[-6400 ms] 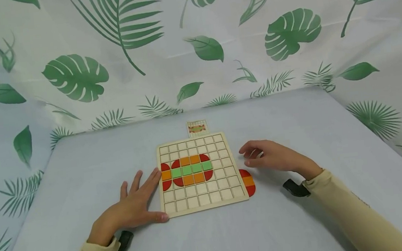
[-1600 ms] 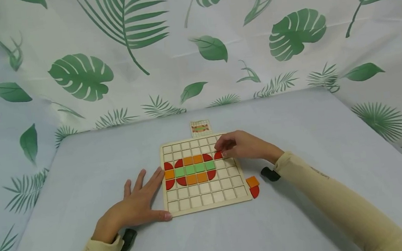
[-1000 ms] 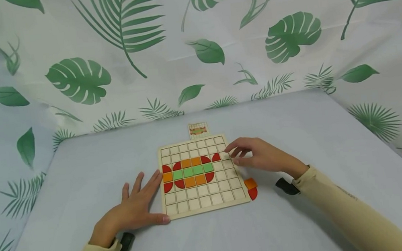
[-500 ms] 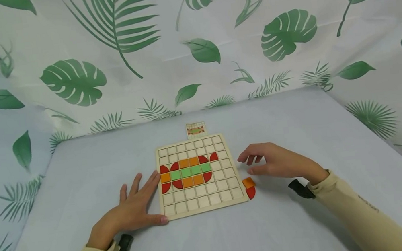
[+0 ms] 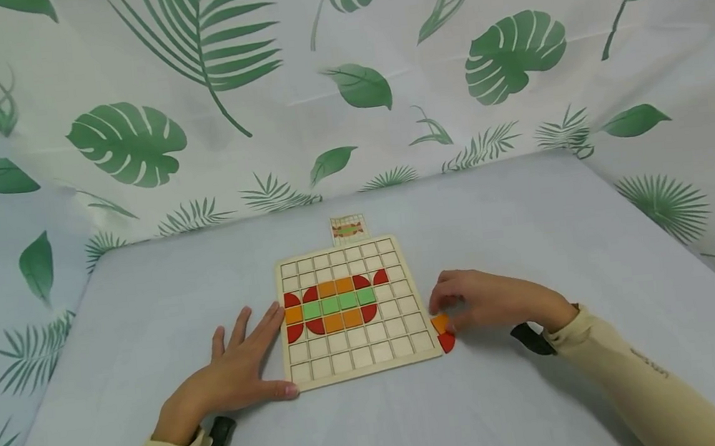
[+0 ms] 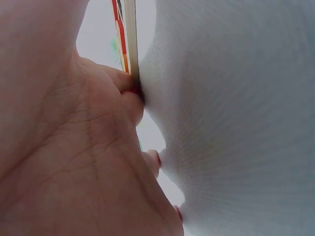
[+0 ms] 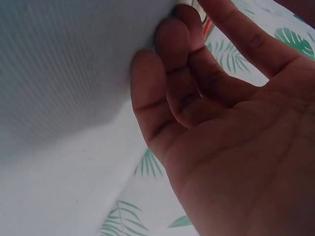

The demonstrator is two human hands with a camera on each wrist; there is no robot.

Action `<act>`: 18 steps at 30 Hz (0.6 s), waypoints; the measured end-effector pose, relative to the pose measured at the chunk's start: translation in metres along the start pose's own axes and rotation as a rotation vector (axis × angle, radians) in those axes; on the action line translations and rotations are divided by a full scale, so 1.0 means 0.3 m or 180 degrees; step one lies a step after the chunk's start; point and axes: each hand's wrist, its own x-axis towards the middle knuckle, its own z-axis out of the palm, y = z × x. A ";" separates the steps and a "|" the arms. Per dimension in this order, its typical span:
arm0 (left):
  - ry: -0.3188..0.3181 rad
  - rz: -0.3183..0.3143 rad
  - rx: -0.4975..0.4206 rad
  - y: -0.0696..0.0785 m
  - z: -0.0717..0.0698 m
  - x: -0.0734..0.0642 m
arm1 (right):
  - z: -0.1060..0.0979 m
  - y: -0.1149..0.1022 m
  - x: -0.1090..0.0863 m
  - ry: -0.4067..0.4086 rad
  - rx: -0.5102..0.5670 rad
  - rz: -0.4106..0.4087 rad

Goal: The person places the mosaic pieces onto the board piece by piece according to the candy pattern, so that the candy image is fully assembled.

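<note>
A square wooden grid board point(image 5: 362, 357) lies on the table, a pattern of red, orange and green tiles set in its cells. My left hand point(image 5: 232, 371) is spread at the board's left side, index finger and thumb touching its edge. In the left wrist view the left hand's palm point(image 6: 83, 147) shows close beside the board's edge point(image 6: 132, 44). Off the board's right edge, my right hand point(image 5: 488, 300) has thumb and index finger at opposite sides of a loose orange square tile point(image 5: 440, 324), pinching it. A red quarter-round tile point(image 5: 447, 343) lies just below that one.
A small pattern card point(image 5: 348, 229) lies behind the board, bearing a similar design. The pale table point(image 5: 377, 429) is backed by a white sheet printed with green leaves point(image 5: 360, 86).
My right hand set a red quarter-round tile in the board's right part, drew back to the right, then came down to the loose orange tile. The left hand stays at the board's edge.
</note>
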 end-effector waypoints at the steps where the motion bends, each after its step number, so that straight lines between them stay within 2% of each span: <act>1: 0.0001 0.0002 0.0000 -0.001 -0.001 0.000 | 0.003 0.000 0.002 -0.0012 -0.0009 0.0006; 9: -0.0005 0.0029 0.0003 -0.004 -0.001 0.003 | 0.025 0.019 0.009 0.0023 -0.0098 -0.0053; 18: 0.0010 0.0010 0.0018 -0.008 0.003 0.004 | 0.021 0.017 0.017 0.0003 -0.0033 -0.0046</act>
